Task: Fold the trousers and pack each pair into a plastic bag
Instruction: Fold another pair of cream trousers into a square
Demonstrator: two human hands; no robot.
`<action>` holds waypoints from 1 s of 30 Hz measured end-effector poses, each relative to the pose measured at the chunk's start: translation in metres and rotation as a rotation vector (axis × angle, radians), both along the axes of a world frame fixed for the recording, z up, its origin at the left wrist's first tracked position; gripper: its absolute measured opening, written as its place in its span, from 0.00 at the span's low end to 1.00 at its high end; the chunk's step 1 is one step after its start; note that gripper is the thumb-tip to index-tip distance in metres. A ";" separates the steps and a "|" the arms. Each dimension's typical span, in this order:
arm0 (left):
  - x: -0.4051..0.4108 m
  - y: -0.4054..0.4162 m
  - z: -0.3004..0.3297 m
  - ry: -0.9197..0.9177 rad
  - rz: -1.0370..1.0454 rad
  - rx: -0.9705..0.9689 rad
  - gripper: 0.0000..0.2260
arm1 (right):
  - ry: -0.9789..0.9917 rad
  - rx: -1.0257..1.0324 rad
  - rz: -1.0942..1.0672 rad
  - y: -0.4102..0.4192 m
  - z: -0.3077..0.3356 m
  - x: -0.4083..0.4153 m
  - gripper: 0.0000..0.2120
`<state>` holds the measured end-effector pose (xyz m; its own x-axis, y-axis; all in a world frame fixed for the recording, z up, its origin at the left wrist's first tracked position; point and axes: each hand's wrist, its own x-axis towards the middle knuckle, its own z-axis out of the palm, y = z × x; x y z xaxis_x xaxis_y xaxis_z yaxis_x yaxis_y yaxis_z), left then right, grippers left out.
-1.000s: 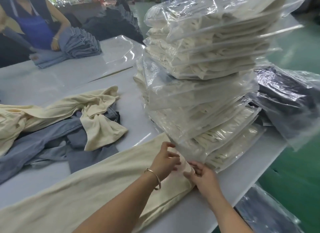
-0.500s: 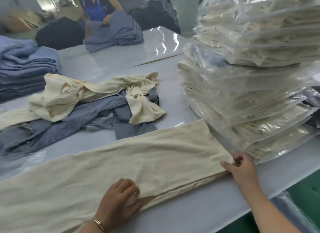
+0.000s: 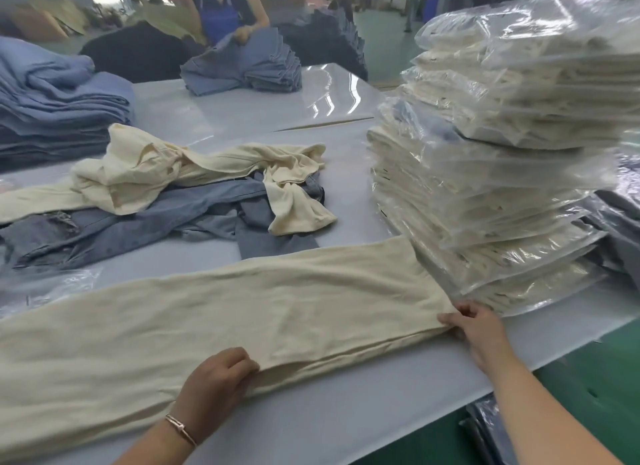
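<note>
A long pair of cream cotton trousers point(image 3: 242, 312) is laid flat across the near side of a pale grey worktable point(image 3: 346, 412), running from the left edge to the foot of a tall stack of clear plastic bags packed with folded cream trousers point(image 3: 502, 174) on the right. The near edge of the cream trousers is gripped by the left hand point(image 3: 216, 383), its fingers curled over the cloth about midway along; a thin rose-gold bangle point(image 3: 181, 430) is worn on that wrist. The right-hand end of the trousers is pinched by the right hand point(image 3: 479, 329), just beside the lowest bags of the stack. The two hands are held well apart along the same near edge.

Beyond the flat pair, a crumpled heap of loose cream trousers point(image 3: 194, 174) is draped over rumpled blue-grey trousers point(image 3: 166, 222) near the middle of the table. A flattened clear plastic bag point(image 3: 41, 284) is seen at the left, between that heap and the flat pair. A pile of folded blue-grey garments point(image 3: 52, 104) is stacked at the far left. At the far side, a smaller fanned stack of blue-grey cloth point(image 3: 249, 66) is handled by a second worker in a blue apron point(image 3: 221, 18). A green floor point(image 3: 588, 378) is visible at the near right, below the table edge.
</note>
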<state>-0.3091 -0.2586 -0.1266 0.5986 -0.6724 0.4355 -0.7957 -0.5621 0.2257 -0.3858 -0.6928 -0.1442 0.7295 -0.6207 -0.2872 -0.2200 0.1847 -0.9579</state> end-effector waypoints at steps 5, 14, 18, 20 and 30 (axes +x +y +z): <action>-0.012 0.004 0.006 -0.004 -0.016 -0.012 0.25 | -0.031 0.122 -0.117 0.001 0.003 0.005 0.09; -0.028 0.024 -0.002 0.013 0.033 0.051 0.10 | 0.028 0.112 -0.204 0.000 -0.001 0.009 0.13; -0.029 0.044 -0.007 -0.065 0.091 0.095 0.13 | 0.072 0.048 -0.217 0.000 -0.004 0.010 0.12; -0.029 0.046 -0.007 -0.068 0.078 0.055 0.09 | 0.105 -0.025 -0.244 0.004 -0.003 0.012 0.12; -0.016 0.032 0.008 0.252 0.292 -0.045 0.09 | 0.161 -0.038 -0.245 0.018 0.018 0.025 0.07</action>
